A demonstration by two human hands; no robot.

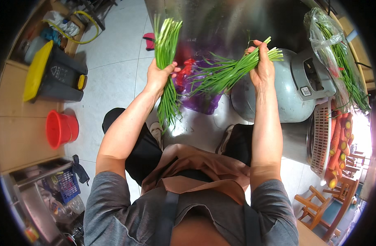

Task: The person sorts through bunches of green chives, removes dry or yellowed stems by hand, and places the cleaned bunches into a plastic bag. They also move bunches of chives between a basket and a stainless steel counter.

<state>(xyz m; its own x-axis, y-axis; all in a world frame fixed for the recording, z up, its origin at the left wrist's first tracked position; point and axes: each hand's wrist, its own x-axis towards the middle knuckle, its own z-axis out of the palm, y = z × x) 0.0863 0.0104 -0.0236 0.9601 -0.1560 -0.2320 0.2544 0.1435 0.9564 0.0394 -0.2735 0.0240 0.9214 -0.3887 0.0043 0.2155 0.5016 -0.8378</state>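
Note:
My left hand (161, 74) is closed around a bunch of green chives (168, 46), held roughly upright in view with the pale cut ends at the top and the leaf tips hanging below. My right hand (262, 66) grips a second bunch of chives (226, 73), its pale ends pointing right and its loose leaves spreading to the left. The two bunches are apart. Between and beyond them, a purple plastic bag (206, 104) with a red plastic piece (185, 72) lies low down in front of me.
A grey gas cylinder (286, 83) lies at the right, near a white plastic basket (321, 138) of carrots (337, 144) and a clear bag (322, 33) of long green stalks. Leftward are a yellow-lidded bin (60, 73), a red bucket (62, 129) and a blue basket (68, 184). A wooden chair (314, 204) stands lower right.

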